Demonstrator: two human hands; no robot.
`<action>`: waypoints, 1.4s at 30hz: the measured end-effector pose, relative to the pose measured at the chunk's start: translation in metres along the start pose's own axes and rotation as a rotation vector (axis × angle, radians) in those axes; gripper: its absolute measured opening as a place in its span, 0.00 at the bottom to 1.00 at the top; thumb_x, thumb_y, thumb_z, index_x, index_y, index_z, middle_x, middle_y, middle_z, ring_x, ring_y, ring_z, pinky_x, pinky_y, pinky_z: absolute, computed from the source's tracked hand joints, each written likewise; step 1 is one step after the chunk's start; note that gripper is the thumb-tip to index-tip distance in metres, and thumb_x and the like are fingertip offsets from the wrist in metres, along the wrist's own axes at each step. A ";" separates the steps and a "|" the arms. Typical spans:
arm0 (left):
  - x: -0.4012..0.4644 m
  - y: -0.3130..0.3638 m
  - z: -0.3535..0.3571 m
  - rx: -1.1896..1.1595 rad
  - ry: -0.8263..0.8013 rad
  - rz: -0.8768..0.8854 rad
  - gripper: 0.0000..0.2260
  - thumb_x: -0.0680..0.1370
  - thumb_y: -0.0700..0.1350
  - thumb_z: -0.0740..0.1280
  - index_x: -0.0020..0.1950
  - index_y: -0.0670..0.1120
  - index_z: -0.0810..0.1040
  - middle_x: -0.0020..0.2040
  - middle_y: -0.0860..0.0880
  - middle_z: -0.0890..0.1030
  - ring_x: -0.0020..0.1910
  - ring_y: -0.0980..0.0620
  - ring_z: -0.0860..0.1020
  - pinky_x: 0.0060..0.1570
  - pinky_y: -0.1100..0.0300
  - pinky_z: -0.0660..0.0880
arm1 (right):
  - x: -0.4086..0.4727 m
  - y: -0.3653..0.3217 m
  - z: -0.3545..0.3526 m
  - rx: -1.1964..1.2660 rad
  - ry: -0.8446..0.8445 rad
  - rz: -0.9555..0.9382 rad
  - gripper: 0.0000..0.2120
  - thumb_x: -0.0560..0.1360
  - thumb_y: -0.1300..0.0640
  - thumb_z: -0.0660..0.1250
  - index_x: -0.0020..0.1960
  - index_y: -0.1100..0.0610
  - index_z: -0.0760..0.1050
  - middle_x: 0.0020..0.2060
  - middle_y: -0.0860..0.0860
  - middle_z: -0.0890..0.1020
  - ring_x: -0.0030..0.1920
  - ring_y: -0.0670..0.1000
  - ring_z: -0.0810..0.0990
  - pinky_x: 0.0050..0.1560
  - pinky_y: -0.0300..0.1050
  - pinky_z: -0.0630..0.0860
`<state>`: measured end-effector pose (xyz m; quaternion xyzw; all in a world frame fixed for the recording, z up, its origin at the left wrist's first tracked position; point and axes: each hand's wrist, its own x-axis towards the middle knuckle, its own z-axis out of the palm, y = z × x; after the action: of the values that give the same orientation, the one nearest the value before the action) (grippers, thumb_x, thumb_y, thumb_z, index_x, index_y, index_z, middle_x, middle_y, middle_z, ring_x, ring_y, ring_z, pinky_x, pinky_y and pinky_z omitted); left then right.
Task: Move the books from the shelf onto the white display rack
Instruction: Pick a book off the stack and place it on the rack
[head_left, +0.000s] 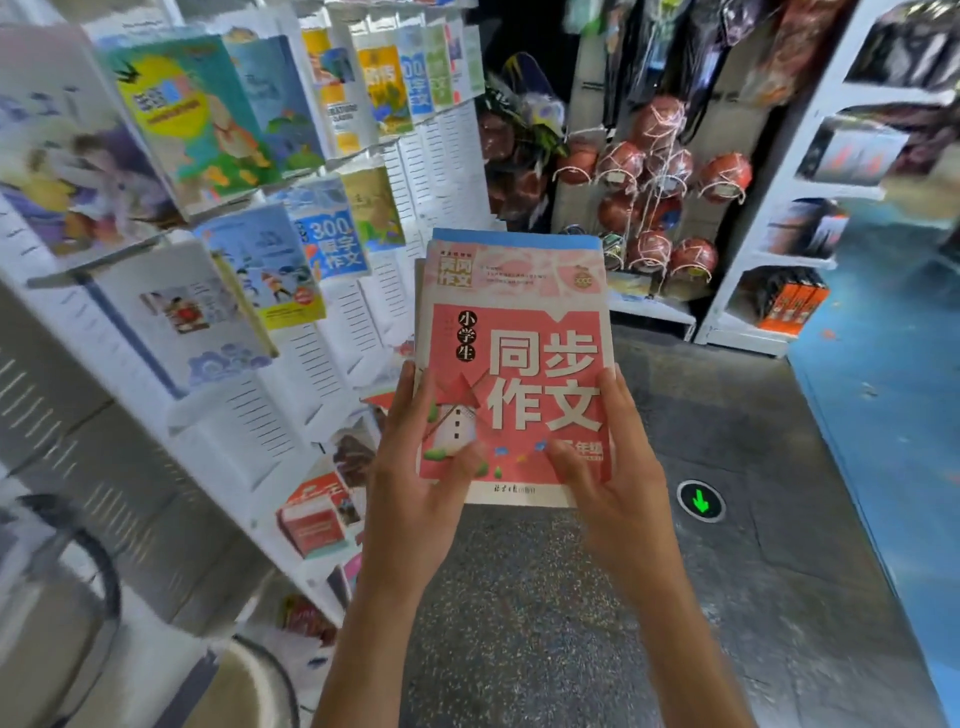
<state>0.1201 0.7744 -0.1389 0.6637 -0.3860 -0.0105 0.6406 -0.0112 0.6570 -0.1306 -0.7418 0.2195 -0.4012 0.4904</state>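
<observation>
A white display rack (291, 364) fills the left side of a shop aisle, its slanted tiers carrying picture books face out. The floor (519, 597) is dark speckled grey, with a round green arrow marker (701, 501) set into it and a blue strip further right. At the back hang netted basketballs (670, 171), beside white shelves (769, 291) on the right. In the middle, held above the floor just right of the rack, is a stack of books (514, 364), red cover up, long axis running away from the person, title upright. The left hand (415, 467) grasps its lower left edge, thumb on the cover; the right hand (613, 467) grasps the lower right edge likewise.
</observation>
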 end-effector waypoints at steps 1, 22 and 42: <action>0.009 -0.006 0.007 -0.013 -0.019 -0.005 0.32 0.75 0.55 0.70 0.76 0.61 0.60 0.73 0.76 0.58 0.77 0.63 0.57 0.71 0.44 0.70 | 0.008 0.006 -0.002 -0.019 0.010 0.008 0.36 0.74 0.47 0.67 0.79 0.43 0.55 0.75 0.48 0.65 0.69 0.46 0.73 0.59 0.38 0.78; 0.251 -0.087 0.197 0.094 0.067 -0.037 0.32 0.73 0.54 0.69 0.75 0.61 0.60 0.71 0.77 0.58 0.76 0.65 0.59 0.71 0.47 0.70 | 0.315 0.151 -0.071 -0.073 -0.066 -0.063 0.36 0.77 0.49 0.67 0.79 0.40 0.51 0.78 0.42 0.59 0.76 0.43 0.60 0.73 0.53 0.67; 0.450 -0.205 0.297 0.069 0.126 -0.054 0.33 0.73 0.53 0.70 0.77 0.59 0.61 0.75 0.71 0.56 0.75 0.65 0.61 0.72 0.54 0.68 | 0.549 0.258 -0.061 -0.113 -0.159 -0.135 0.35 0.76 0.44 0.65 0.77 0.32 0.50 0.78 0.41 0.60 0.77 0.47 0.62 0.71 0.60 0.68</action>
<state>0.3871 0.2631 -0.1516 0.6951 -0.3268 0.0275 0.6398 0.2764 0.1193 -0.1425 -0.8109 0.1517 -0.3601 0.4356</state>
